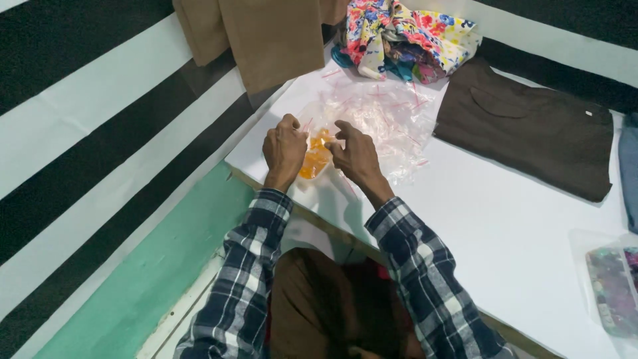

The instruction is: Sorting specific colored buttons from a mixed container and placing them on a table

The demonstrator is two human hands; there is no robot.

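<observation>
Together we pinch a small clear bag of orange pieces point(316, 156) at the white table's point(505, 233) near corner: left hand point(284, 149) and right hand point(357, 151) both clenched on it, beside a pile of clear bags point(392, 116).

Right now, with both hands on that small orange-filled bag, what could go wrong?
1. The small clear bag with orange contents sits close to the white table edge; if the left hand or right hand slips, it could drop to the floor.
2. The pile of empty clear bags lies loose just behind the hands; a sweep of a sleeve may scatter them.
3. The thin plastic might tear if pinched hard.
</observation>
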